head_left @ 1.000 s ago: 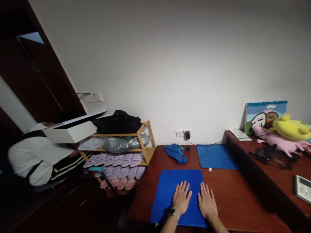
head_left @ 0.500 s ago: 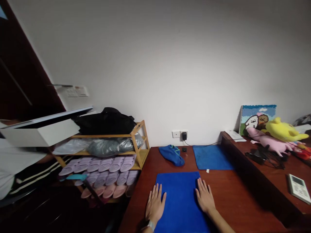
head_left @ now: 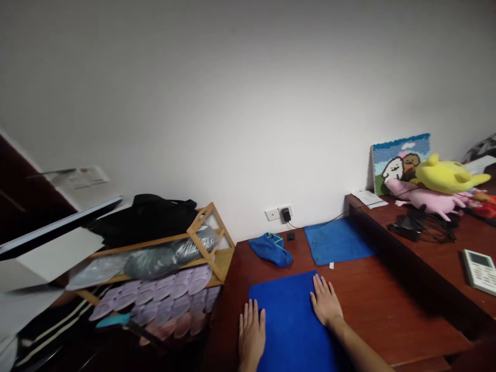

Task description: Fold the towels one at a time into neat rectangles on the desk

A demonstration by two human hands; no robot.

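A bright blue cloth [head_left: 289, 320] lies spread flat on the reddish-brown wooden table [head_left: 391, 305]; its near end runs out of the frame. My left hand [head_left: 251, 333] rests palm down along the cloth's left edge, fingers stretched forward. On the opposite edge, near the far right corner, lies my right hand [head_left: 325, 302], also flat with its fingers stretched. Neither hand grips anything. Beyond the cloth sit a crumpled blue cloth piece with green trim [head_left: 271, 249] and a second flat blue cloth [head_left: 337, 241] with a small white tag.
A raised ledge on the right holds plush toys [head_left: 445, 175], a black adapter with cable [head_left: 406, 227] and a white keypad device [head_left: 480, 271]. To the left stands a wooden rack [head_left: 222, 261] of slippers with a black bag [head_left: 147, 219] on top. Behind is a wall socket [head_left: 278, 213].
The view has tilted and shifted, so the rack and wall now look slanted. Both hands stay flat on the edges of the blue cloth, nearly in the same places.
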